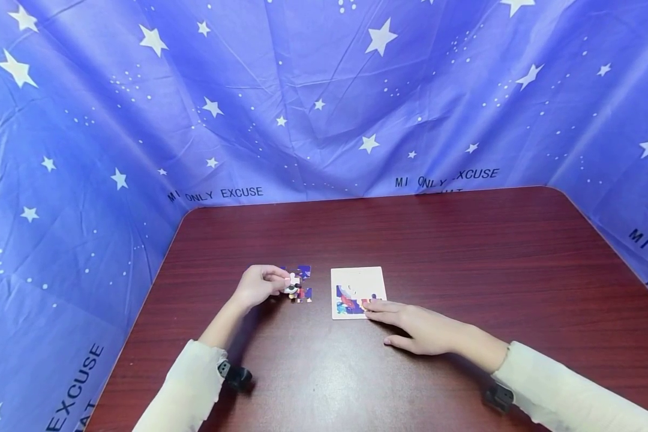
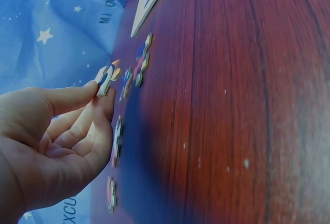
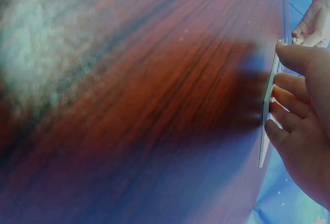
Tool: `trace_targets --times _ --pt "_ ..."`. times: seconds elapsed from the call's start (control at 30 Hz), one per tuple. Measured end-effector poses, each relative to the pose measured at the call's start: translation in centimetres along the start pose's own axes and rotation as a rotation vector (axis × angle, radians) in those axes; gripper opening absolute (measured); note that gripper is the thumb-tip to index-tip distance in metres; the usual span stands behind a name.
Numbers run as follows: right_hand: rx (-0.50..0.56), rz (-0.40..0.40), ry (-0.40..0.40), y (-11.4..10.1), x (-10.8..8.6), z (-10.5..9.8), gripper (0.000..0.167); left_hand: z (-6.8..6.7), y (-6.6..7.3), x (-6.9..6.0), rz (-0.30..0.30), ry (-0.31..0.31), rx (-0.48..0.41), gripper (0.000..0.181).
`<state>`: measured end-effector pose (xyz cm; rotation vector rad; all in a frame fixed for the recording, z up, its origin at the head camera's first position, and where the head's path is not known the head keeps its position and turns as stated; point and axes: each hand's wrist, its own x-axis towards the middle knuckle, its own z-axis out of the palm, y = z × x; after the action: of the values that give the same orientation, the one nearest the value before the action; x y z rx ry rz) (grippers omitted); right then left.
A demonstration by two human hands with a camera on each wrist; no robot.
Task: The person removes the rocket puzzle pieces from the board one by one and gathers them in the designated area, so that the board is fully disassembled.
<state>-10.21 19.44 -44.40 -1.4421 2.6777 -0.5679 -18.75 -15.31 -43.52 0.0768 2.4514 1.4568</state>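
Between thumb and fingertips, my left hand [image 1: 260,285] pinches a puzzle piece [image 2: 107,79], lifted off the table and tilted. Around and under that hand lie several loose puzzle pieces [image 1: 305,272], partly hidden by it in the head view. To their right is a square puzzle board [image 1: 358,275] with a white frame, its lower part filled with colourful joined pieces and its upper part bare white. My right hand [image 1: 421,327] rests its extended fingers on the board's lower right corner. The right wrist view shows the board edge-on under these fingers.
The dark red wooden table [image 1: 464,252] has rounded far corners. A blue curtain [image 1: 313,90] with white stars hangs behind it and along both sides. Each wrist wears a small black camera, seen at the left cuff [image 1: 236,377] and the right cuff [image 1: 499,396].
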Motion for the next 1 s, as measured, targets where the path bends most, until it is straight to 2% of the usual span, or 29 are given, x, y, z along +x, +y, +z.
trace_targets --times 0.07,0.3,0.6,0.8,1.0 --pt "-0.001 0.0 -0.002 0.0 0.0 0.0 0.049 -0.3 -0.2 -0.1 0.0 0.003 0.013 0.021" --pt "0.002 0.0 -0.009 0.0 0.1 0.0 0.048 -1.5 -0.9 -0.5 -0.002 0.026 0.14 0.015" --pt "-0.004 0.007 -0.007 0.0 0.1 -0.2 0.048 -1.8 -1.2 -0.9 -0.022 0.044 0.186 0.014" --pt "-0.003 0.016 -0.013 0.0 0.1 -0.1 0.049 -1.8 -1.3 -1.1 0.032 0.088 0.306 0.01" --pt "-0.006 0.006 -0.008 0.0 0.0 0.1 0.049 -1.5 -1.3 -1.1 0.065 0.124 0.369 0.009"
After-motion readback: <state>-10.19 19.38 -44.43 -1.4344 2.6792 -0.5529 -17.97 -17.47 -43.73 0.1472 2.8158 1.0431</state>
